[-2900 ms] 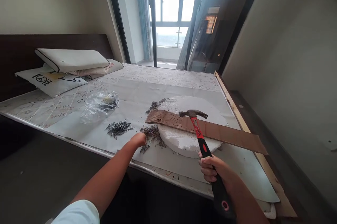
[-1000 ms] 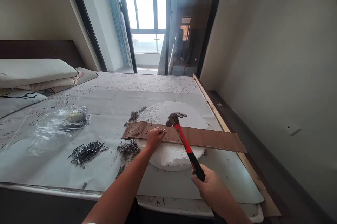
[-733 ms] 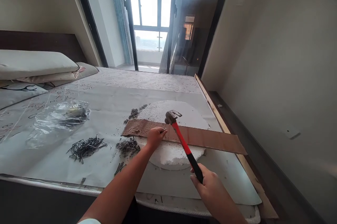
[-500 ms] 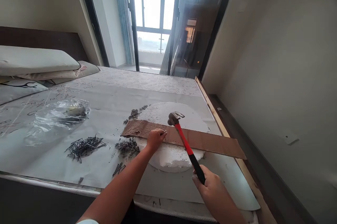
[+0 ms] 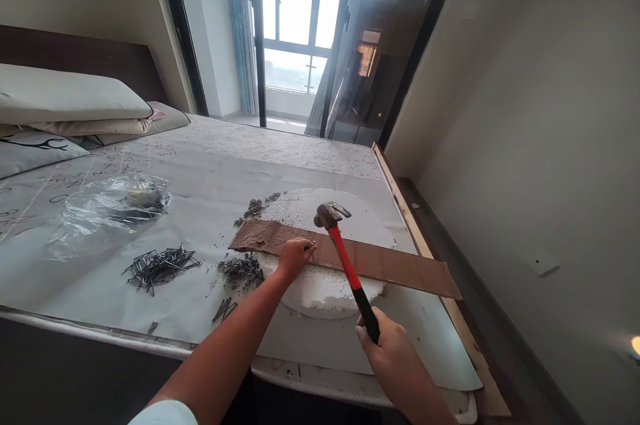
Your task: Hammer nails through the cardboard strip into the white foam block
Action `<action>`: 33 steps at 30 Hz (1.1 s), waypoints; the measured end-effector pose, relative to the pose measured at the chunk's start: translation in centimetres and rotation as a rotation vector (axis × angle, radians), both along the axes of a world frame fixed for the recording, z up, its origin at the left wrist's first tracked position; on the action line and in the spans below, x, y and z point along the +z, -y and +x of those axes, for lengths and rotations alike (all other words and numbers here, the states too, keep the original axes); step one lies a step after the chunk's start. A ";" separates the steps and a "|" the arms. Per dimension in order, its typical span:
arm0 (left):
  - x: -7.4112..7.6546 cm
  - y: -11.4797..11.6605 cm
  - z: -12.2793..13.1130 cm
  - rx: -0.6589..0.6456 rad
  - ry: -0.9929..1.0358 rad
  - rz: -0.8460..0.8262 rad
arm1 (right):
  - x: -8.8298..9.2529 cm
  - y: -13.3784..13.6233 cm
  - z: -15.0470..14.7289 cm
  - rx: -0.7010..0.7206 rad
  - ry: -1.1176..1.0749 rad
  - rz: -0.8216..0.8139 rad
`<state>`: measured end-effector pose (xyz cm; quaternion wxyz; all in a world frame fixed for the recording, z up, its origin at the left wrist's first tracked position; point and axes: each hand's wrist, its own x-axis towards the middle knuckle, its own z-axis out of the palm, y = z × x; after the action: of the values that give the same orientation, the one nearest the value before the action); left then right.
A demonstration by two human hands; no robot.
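Note:
A brown perforated board (image 5: 390,265) lies across a round white foam slab (image 5: 320,295) on the bed. My left hand (image 5: 294,256) rests on the board's near edge, its fingers pinched on a small nail (image 5: 313,246) standing on the board. My right hand (image 5: 387,350) grips the black end of a red-handled claw hammer (image 5: 345,264). The hammer's steel head (image 5: 330,213) hangs just above and to the right of the nail.
A heap of loose dark nails (image 5: 159,264) lies left of the board, with grey crumbled bits (image 5: 241,270) and a few nails (image 5: 223,308) nearer. A clear plastic bag (image 5: 107,208) and pillows (image 5: 65,95) sit farther left. A wooden strip (image 5: 415,232) runs along the bed's right edge.
My left hand came from the bed's near edge up onto the board and pinched a nail there. The hammer swung left over it and its head has bobbed slightly up and down.

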<state>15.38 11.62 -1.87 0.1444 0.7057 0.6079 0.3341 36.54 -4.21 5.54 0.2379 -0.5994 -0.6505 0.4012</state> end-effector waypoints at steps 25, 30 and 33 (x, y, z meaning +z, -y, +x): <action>-0.2 0.1 -0.1 0.003 0.006 -0.009 | -0.1 -0.4 -0.3 -0.016 0.047 -0.036; -0.3 0.1 0.0 0.000 -0.021 -0.001 | 0.1 -0.2 -0.3 -0.019 0.044 -0.005; -0.3 0.1 0.0 0.009 -0.009 -0.002 | -0.1 -0.3 -0.5 0.001 0.064 -0.037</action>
<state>15.36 11.47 -2.13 0.1409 0.7043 0.6120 0.3310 36.07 -3.95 5.41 0.2056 -0.6159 -0.6505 0.3942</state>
